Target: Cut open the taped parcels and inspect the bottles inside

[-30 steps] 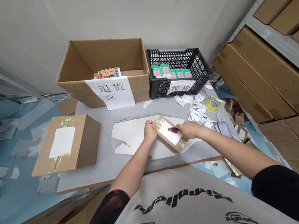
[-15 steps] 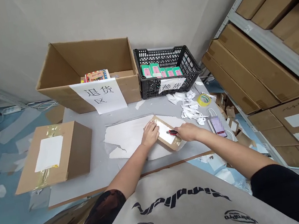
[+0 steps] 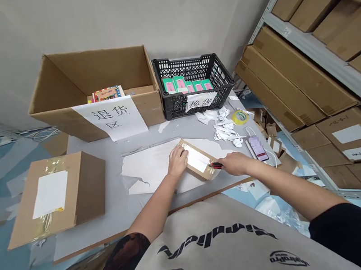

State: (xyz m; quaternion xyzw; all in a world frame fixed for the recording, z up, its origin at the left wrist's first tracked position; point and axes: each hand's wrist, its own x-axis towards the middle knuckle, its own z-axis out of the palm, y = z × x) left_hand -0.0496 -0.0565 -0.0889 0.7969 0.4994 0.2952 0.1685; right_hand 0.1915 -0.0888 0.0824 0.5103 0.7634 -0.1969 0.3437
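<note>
A small cardboard box with a white label and clear tape lies slantwise on a torn white sheet. My left hand grips its left end, fingers bent over the top edge. In my right hand is a red and black utility knife, fingers wrapped round the handle. The knife's front end points left and lies over the taped right end of the box, by the label's edge. Whether the blade touches the tape is too small to tell.
A taped, labelled carton stands left on the grey table. Behind are a large open carton and a black crate of green boxes. Crumpled paper, a tape roll and a phone lie right, beside shelves of cartons.
My right hand has moved the knife from over the label's middle to the box's right end. My left hand stays on the box. The whole view has shifted slightly.
</note>
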